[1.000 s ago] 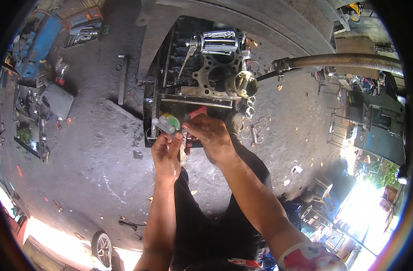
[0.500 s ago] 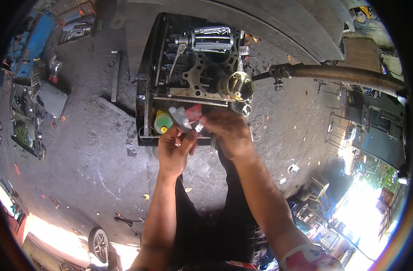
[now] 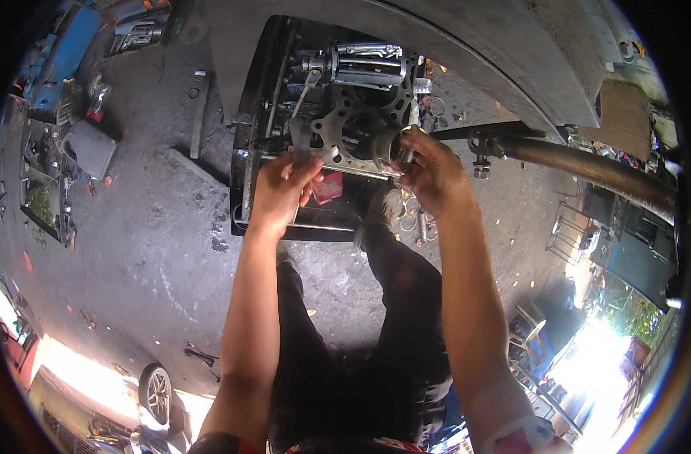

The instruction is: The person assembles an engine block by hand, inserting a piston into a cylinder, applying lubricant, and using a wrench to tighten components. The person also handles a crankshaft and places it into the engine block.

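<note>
A grey metal engine block with a round bore sits in a black tray on the ground. My left hand rests at the block's near left edge, fingers curled over the tray's inner rail; whatever it holds is hidden. My right hand grips the block's right side near a round brass-coloured part. A red rag or piece lies in the tray between my hands.
A rusty pipe runs to the right. A large grey metal panel curves behind the tray. Loose rings and small parts lie by my shoe. Tool trays and boxes stand at the left.
Both hands have moved apart: the left went to the block's left edge, the right to its right side. The small green-and-white item they held together is no longer visible.
</note>
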Demonstrator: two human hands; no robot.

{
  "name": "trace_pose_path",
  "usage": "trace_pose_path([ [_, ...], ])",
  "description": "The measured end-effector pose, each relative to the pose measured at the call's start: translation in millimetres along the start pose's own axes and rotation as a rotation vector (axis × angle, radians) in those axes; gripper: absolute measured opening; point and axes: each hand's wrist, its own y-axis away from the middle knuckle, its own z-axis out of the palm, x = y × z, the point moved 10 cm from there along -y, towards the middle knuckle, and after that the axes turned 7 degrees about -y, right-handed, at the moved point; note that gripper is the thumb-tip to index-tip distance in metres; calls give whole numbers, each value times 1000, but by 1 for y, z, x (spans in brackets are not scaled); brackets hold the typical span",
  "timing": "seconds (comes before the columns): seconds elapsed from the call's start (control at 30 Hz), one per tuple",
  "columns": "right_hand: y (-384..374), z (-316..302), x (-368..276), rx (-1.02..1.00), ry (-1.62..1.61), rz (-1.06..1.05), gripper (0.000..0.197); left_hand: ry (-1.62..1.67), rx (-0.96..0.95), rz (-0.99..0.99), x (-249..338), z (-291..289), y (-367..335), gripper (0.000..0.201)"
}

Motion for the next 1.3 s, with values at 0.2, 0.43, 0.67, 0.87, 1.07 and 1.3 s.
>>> trace_pose_path([
  [0.2,-25,-8,3,5,29,96,48,-184,-82,-33,15,11,-45,24],
  [0.43,-27,-16,6,-88,26,146,36,-392,-108,-11,21,30,-75,25],
  [0.67,-12,2,2,-152,251,134,29,-795,-96,11,11,31,-109,26],
  [0.87,-23,32,3,-203,274,127,27,-857,-78,29,10,35,-120,25],
  [1.07,-34,57,6,-211,297,155,22,-818,-71,49,16,42,-124,17],
  [1.3,-38,66,13,-223,275,176,14,-752,-79,-81,14,42,-123,16],
])
